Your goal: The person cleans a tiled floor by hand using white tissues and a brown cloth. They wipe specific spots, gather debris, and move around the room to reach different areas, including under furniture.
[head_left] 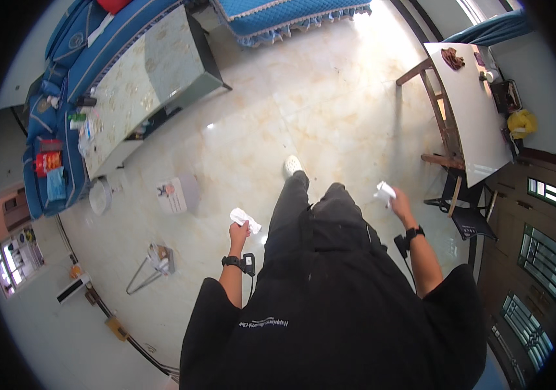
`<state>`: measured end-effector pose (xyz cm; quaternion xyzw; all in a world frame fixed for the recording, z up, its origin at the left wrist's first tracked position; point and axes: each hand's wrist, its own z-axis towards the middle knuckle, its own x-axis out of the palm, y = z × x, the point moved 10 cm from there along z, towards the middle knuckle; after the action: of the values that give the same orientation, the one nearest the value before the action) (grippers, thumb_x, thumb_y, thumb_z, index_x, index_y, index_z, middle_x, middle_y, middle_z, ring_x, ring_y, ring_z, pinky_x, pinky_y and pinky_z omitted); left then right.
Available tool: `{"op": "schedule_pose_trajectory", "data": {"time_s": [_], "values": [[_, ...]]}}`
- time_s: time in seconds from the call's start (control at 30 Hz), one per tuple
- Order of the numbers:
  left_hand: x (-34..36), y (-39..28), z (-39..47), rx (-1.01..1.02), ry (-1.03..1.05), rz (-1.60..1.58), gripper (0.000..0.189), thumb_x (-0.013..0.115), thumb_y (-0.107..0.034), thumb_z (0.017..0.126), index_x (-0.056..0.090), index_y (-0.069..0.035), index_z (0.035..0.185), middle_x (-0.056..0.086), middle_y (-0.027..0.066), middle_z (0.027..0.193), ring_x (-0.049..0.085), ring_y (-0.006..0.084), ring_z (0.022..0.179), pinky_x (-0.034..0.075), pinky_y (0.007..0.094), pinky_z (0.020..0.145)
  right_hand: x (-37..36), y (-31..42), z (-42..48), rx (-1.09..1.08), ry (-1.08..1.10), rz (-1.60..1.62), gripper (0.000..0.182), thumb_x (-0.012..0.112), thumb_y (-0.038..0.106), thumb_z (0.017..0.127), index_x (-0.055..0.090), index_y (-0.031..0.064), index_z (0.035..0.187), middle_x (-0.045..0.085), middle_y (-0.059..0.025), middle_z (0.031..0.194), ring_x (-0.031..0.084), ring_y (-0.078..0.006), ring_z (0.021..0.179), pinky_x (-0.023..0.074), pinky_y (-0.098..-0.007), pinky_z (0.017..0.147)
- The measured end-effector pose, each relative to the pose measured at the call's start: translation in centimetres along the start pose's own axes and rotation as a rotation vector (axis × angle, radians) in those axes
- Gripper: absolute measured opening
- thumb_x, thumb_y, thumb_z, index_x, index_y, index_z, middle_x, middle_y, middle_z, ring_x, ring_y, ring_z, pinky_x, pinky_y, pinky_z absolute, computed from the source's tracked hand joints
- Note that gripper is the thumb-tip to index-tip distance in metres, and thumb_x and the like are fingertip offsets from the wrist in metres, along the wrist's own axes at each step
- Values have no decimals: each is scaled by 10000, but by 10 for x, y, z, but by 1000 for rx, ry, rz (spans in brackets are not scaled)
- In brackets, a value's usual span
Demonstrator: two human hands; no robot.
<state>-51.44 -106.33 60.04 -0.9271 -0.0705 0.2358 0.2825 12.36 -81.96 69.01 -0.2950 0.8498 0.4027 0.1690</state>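
My left hand (239, 235) is closed around a crumpled white tissue or cloth (245, 218), held out over the tiled floor on the left side of my body. On the other side, my right hand (400, 204) grips a second white crumpled piece of tissue or cloth (383, 191). Both wrists wear dark bands with small black devices, and cables run from them. Between the hands are my dark trousers and one white clog (292, 165) on the floor.
A long stone-look coffee table (127, 92) stands ahead left beside a blue sofa (88, 63). On the floor at left are a small stool (178, 195) and a metal-framed stand (158, 261). A white-topped table (463, 102) and a black folding chair (468, 219) stand right, near dark doors (507, 234).
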Motion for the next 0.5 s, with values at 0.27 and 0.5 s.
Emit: {"op": "schedule_pose_trajectory", "data": {"time_s": [0.27,0.5], "values": [[3,-304,229,269,43,286,265,675,-184,837,645,70,768,658,116,641,674,194,571,518,331,521,55,67,116,21,-21,-102,319,516,32,827,668,74,1104,689,-214,1018,647,-411,981,508,-451,837],[87,-448,445,412,14,565,117,636,-80,792,576,19,779,615,143,647,592,212,526,494,360,506,152,72,342,19,8,-146,326,496,42,835,662,93,1111,683,-223,996,642,-417,981,509,-462,836]]}}
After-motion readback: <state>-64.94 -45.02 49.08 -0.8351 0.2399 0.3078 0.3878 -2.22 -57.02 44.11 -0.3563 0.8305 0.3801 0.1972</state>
